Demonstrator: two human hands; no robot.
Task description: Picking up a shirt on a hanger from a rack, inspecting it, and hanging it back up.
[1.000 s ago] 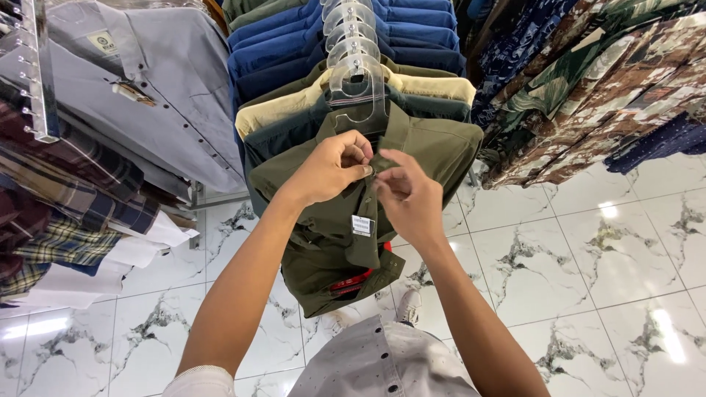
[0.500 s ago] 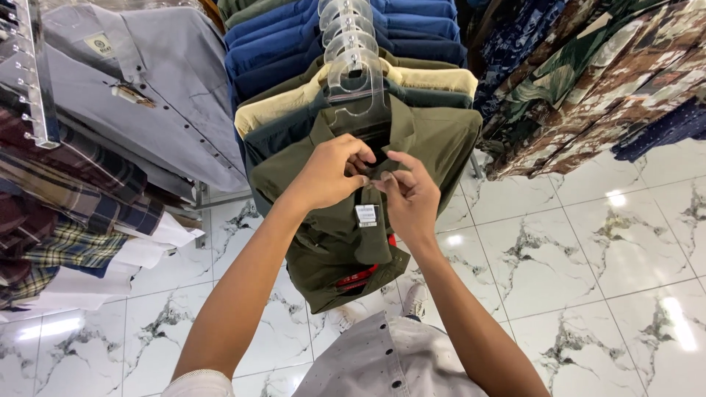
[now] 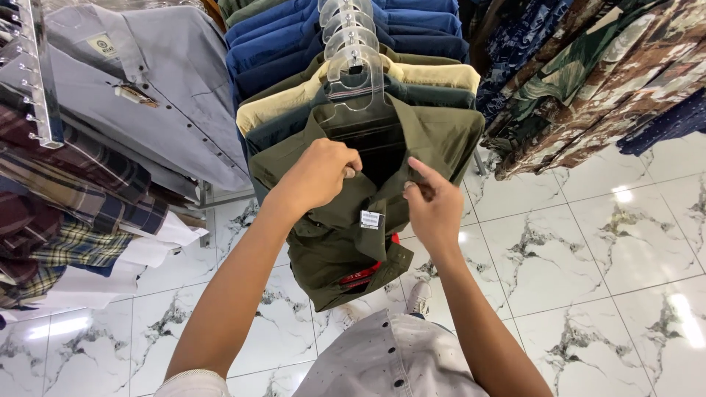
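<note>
Over a glossy marble-veined floor (image 3: 588, 242), an olive cotton shirt (image 3: 353, 235) hangs foremost on its clear plastic hanger (image 3: 356, 88). My left hand (image 3: 318, 176) pinches the placket shut; my right hand (image 3: 434, 209), fingers loosely parted, touches the collar. The neck gapes open; white tag (image 3: 371, 219) dangling.

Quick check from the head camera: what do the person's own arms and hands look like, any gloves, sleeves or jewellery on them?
Both hands are bare: no gloves, rings or watch show on the left hand or the right hand. The forearms are bare too. A short pale sleeve ends the left arm near the frame's bottom edge. It matches the pale speckled button shirt below.
</note>
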